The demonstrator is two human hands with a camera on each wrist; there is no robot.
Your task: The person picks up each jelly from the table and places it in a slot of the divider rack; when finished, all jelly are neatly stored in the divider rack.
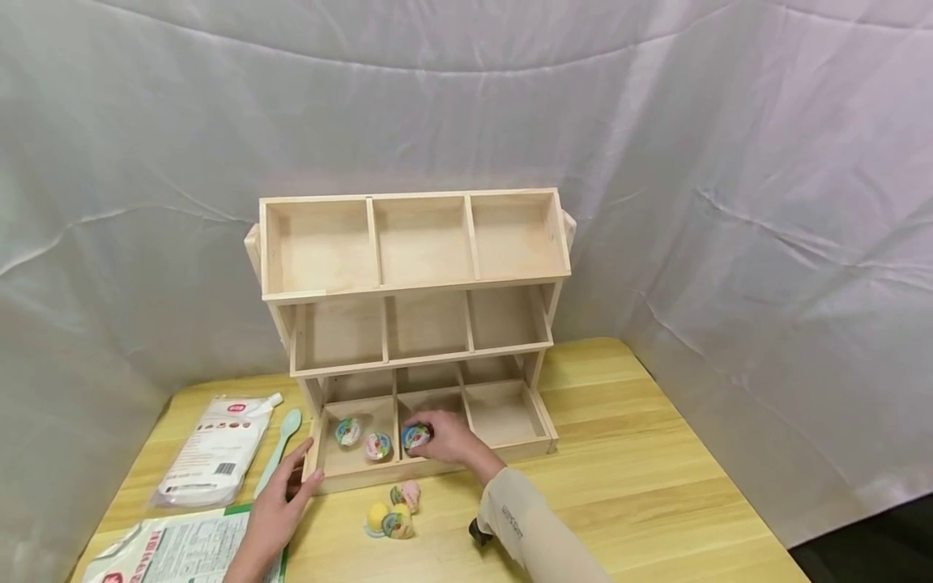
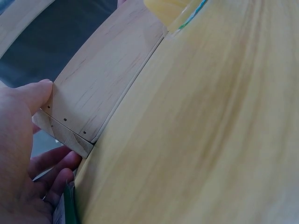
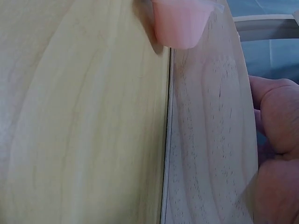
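Note:
A pale wooden three-tier display rack [image 1: 408, 287] stands on the table. My left hand [image 1: 275, 510] grips the front left corner of its bottom tray, thumb against the front board [image 2: 103, 70] and fingers around the side. In the bottom middle compartment, my right hand [image 1: 453, 437] holds a small jelly cup [image 1: 415, 437] with a printed blue lid. That cup is out of sight in the right wrist view. Two more lidded jelly cups lie in the bottom left compartment, one with a green-blue lid [image 1: 348, 431] and one with a pinkish lid [image 1: 378, 446].
Yellow jelly cups [image 1: 398, 522] and a pink one [image 1: 411, 494] lie on the table before the rack. Left of it are a clear and white printed bag [image 1: 215, 453], a pale green spoon [image 1: 280, 449] and another printed bag [image 1: 182, 551]. Grey cloth [image 1: 437, 121] hangs behind.

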